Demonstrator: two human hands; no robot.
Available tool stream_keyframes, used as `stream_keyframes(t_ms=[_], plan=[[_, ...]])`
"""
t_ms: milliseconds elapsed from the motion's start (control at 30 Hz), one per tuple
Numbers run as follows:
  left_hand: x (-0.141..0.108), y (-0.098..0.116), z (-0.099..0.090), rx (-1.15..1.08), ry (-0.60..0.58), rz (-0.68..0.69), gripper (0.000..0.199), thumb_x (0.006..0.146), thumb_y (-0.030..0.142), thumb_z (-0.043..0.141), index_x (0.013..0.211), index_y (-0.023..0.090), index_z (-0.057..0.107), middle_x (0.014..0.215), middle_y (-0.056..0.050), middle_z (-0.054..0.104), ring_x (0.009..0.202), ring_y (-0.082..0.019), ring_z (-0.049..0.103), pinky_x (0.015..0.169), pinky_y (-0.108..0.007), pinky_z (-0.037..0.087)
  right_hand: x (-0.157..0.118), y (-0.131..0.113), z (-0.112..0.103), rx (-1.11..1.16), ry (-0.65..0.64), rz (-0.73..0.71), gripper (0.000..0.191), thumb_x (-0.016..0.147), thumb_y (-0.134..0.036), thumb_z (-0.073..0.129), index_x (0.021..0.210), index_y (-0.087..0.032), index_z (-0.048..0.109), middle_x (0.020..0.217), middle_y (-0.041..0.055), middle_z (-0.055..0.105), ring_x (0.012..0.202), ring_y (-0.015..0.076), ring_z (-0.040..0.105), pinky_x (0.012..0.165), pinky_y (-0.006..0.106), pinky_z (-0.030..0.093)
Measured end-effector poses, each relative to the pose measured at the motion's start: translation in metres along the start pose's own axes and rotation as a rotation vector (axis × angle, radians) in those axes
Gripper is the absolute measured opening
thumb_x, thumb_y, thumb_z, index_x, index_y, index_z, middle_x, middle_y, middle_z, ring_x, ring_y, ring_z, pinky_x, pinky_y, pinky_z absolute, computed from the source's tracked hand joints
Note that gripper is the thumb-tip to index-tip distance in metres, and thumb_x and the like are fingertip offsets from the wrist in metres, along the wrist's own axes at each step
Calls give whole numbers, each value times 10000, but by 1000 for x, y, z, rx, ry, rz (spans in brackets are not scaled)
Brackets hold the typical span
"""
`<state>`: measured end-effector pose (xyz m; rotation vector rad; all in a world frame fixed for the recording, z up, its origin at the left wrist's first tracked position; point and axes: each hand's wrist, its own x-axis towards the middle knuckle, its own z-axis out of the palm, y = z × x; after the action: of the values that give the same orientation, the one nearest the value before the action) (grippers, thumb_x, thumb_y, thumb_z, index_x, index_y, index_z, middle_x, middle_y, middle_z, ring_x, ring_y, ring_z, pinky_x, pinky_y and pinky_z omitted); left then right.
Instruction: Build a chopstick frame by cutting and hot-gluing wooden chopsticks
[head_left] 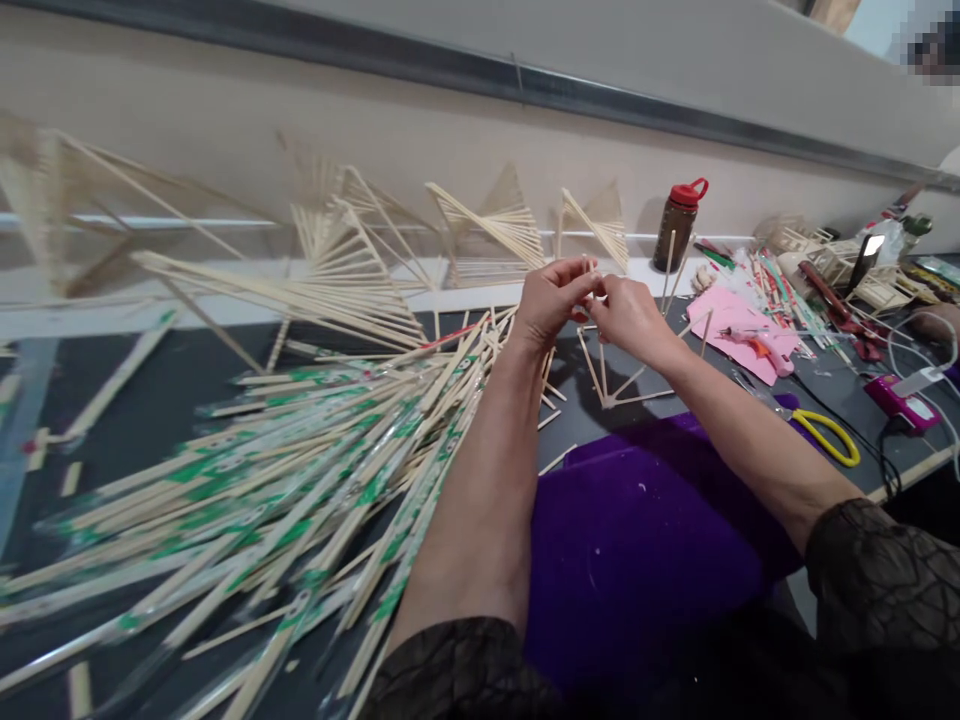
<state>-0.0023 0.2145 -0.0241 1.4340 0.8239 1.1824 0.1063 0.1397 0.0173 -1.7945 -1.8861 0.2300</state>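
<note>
My left hand (555, 300) and my right hand (625, 312) meet above the dark table, fingers pinched together. Between them is the top of a thin wooden stick (589, 264); the fingers hide the rest. Just below and behind my right hand stands a frame of thin sticks (609, 400), joined at corners, with some sticks pointing up. A large pile of wooden chopsticks (300, 480), many in clear and green wrappers, spreads to the left of my left forearm.
Fanned stick structures (495, 225) line the wall. At the right are a red-capped bottle (677, 225), pink sheet (739, 325), pink glue gun (761, 345), yellow-handled scissors (829, 435), purple power block (902, 405) and cables. Purple cloth (637, 520) lies in front. A person shows at the top right.
</note>
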Motion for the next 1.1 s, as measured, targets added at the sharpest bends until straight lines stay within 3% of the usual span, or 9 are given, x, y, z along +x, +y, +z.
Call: stream_keyframes(t_ms=[200, 367, 1100], plan=[[-1, 1, 0, 27, 1, 8, 518, 634, 449, 738, 1061, 156, 756, 898, -51, 739, 656, -142, 624, 484, -200, 456, -4, -2, -1, 129, 16, 28, 197, 972, -156, 455, 902, -168, 639, 692, 40, 697, 615, 169, 674, 707, 295, 542], [-2, 4, -2, 49, -3, 15, 569, 681, 394, 701, 1209, 184, 722, 982, -45, 745, 685, -148, 665, 498, -202, 471, -5, 1, 2, 103, 32, -3, 170, 970, -155, 466, 916, -178, 625, 710, 38, 691, 679, 181, 689, 722, 291, 532], [-5, 8, -2, 91, -25, 6, 473, 711, 399, 657, 1106, 162, 765, 828, -32, 728, 667, -153, 661, 504, -199, 478, -3, 4, 2, 46, 15, -14, 161, 982, -171, 490, 933, -175, 643, 758, 41, 710, 758, 187, 704, 797, 304, 520]])
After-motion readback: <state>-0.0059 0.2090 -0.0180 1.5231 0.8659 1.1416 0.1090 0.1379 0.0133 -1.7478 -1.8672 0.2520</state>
